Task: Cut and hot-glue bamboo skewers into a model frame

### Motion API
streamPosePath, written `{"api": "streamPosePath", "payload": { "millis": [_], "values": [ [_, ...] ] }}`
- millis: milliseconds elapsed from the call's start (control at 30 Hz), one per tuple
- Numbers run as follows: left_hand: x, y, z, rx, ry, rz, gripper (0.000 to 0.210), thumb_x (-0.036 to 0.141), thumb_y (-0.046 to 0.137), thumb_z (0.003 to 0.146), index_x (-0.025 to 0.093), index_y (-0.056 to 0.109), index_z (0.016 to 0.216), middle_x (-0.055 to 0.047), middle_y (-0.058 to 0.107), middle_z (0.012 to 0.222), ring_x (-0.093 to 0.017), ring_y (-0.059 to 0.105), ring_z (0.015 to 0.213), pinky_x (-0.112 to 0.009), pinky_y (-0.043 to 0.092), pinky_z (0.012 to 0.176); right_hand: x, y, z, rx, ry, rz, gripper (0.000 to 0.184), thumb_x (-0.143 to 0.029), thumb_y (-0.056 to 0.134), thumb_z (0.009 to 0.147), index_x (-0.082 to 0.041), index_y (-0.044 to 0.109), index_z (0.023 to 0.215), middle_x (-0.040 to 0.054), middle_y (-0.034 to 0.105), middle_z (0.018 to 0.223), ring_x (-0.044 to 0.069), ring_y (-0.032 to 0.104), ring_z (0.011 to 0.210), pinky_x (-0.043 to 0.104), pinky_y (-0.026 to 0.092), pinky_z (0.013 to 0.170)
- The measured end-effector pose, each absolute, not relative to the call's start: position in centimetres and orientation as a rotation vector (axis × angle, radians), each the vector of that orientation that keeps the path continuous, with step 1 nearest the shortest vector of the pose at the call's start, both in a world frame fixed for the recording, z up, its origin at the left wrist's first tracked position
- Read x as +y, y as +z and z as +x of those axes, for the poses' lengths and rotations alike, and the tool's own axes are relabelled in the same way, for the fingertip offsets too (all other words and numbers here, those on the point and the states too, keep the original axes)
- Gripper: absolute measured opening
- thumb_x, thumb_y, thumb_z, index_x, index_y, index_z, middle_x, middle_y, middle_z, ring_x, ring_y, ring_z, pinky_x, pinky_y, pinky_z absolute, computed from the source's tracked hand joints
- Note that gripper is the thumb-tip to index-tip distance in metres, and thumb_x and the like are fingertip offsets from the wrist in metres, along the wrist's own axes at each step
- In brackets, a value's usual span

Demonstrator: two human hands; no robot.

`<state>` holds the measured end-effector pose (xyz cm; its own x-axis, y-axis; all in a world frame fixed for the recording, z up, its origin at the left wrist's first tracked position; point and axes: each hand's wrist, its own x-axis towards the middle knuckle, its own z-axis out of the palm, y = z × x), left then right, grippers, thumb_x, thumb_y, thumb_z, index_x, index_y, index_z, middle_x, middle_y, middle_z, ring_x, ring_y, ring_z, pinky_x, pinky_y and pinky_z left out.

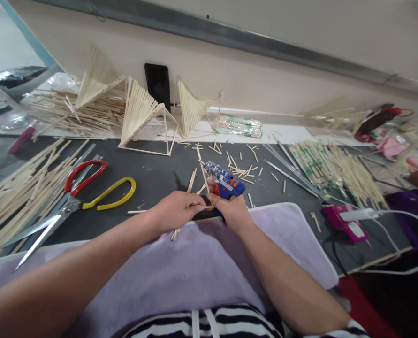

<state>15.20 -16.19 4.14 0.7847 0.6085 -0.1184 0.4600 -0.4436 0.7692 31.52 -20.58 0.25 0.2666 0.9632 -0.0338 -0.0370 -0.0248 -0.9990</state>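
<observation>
My right hand (234, 211) is closed around the handle of a blue glue gun (223, 178) with orange parts, its nozzle pointing up and left. A thin wooden stick (202, 166) stands slanted beside the nozzle, near my right fingers. My left hand (178, 210) pinches a short wooden stick (207, 207), and its end reaches the right fingertips. More loose sticks (192, 180) lie just behind the left hand. Whether the sticks touch each other between my hands is hard to make out.
Large scissors (70, 204) with red and yellow handles lie open at left, over long sticks (29, 188). Twisted stick frames (141, 117) stand along the wall near a black phone (158, 84). Cut pieces (242, 171) are scattered behind the glue gun. A pink device (344, 223) with cables sits right.
</observation>
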Motion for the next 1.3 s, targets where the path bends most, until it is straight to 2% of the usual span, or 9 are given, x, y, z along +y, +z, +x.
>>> {"api": "streamPosePath", "payload": {
  "millis": [1033,1300],
  "values": [
    [-16.2,4.2,15.2,0.787,0.224,2.094,0.027,0.028,0.04,0.083,0.019,0.065,0.081,0.0,0.066,0.079,-0.012,0.055,0.072,-0.019,0.039,0.062,-20.6,0.4,31.4,-0.972,1.011,-1.343,0.041,-0.033,0.072,0.056,-0.019,0.065,0.094,0.0045,0.066,0.079,0.018,0.062,0.074,0.033,0.051,0.068],
    [-16.4,4.4,15.7,0.812,0.208,2.059,0.026,0.028,0.043,0.082,0.018,0.066,0.084,0.001,0.066,0.082,-0.013,0.056,0.077,-0.02,0.038,0.067,-21.0,1.3,31.6,-1.007,1.002,-1.326,0.031,-0.025,0.07,0.059,-0.021,0.065,0.089,0.0003,0.064,0.081,0.015,0.061,0.076,0.03,0.049,0.072]
  ]
}}
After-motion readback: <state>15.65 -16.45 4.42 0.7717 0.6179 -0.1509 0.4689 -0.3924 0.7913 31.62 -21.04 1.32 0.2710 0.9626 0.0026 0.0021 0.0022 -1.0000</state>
